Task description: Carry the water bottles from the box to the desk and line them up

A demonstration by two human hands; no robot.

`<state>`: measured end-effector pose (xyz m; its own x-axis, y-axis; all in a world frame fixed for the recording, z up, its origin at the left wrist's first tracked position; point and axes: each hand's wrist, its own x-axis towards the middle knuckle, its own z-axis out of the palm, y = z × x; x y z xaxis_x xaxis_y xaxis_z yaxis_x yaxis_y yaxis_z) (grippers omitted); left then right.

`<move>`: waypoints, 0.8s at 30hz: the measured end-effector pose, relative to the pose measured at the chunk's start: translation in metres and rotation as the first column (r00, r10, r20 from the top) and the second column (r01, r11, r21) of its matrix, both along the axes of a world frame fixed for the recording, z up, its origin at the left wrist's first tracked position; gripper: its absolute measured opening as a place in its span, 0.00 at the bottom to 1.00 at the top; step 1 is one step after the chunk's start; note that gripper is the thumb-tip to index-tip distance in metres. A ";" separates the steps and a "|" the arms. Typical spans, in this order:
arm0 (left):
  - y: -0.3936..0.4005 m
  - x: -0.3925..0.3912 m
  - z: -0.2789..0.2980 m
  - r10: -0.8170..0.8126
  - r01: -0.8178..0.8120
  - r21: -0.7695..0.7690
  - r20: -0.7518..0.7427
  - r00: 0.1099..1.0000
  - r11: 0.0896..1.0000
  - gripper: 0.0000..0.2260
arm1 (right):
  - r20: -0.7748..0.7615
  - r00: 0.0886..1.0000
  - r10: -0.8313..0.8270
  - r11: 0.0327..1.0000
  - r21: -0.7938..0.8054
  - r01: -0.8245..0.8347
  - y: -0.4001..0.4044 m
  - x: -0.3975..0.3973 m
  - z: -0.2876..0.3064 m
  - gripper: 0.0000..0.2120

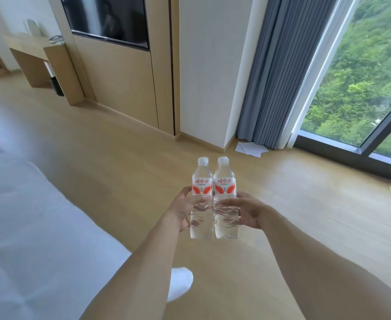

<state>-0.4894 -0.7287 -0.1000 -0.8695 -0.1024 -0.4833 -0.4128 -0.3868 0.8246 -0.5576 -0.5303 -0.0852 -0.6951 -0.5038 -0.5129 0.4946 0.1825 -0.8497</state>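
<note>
Head view: two water bottles, left bottle (201,199) & right bottle (225,199), upright and touching side by side in mid-air, left hand (185,210) curled round the outer side of one w/ thumb across its front, right hand (245,211) likewise on the other. Task looks mid-carry: pair is out of the box but not yet set down; the desk (31,46) sits well beyond the fingertips, far left, so placing & lining up remain. Box not in view, desk top blurred, fingers behind the bottles hidden.
</note>
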 end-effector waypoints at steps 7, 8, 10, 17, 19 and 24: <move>-0.071 -0.085 0.002 0.024 -0.024 -0.017 0.007 1.000 1.000 0.29 | 0.001 0.999 0.041 0.999 0.015 -0.041 -0.073 -0.098 0.001 0.22; -0.081 -0.094 0.000 0.040 -0.040 -0.023 0.012 0.999 0.999 0.31 | 0.004 0.998 0.060 0.998 0.018 -0.060 -0.084 -0.110 0.000 0.22; -0.100 -0.110 -0.005 0.078 -0.077 -0.036 0.027 0.997 0.996 0.31 | 0.015 0.993 0.114 0.993 0.012 -0.114 -0.107 -0.132 -0.005 0.21; -0.167 -0.168 -0.019 0.290 -0.288 -0.046 0.043 0.956 0.957 0.27 | 0.039 0.958 0.284 0.959 -0.020 -0.284 -0.198 -0.225 -0.024 0.23; -0.185 -0.187 -0.020 0.350 -0.348 -0.055 0.035 0.936 0.936 0.28 | 0.045 0.941 0.336 0.942 -0.026 -0.335 -0.224 -0.256 -0.029 0.23; -0.223 -0.237 -0.016 0.489 -0.485 -0.062 0.057 0.871 0.872 0.29 | 0.060 0.868 0.492 0.870 -0.040 -0.491 -0.284 -0.331 -0.028 0.23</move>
<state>-0.7263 -0.9514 -0.1158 -0.6684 -0.5268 -0.5251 -0.2378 -0.5176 0.8219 -0.8884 -0.8141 -0.1136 -0.3195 -0.7837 -0.5326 0.4009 0.3975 -0.8254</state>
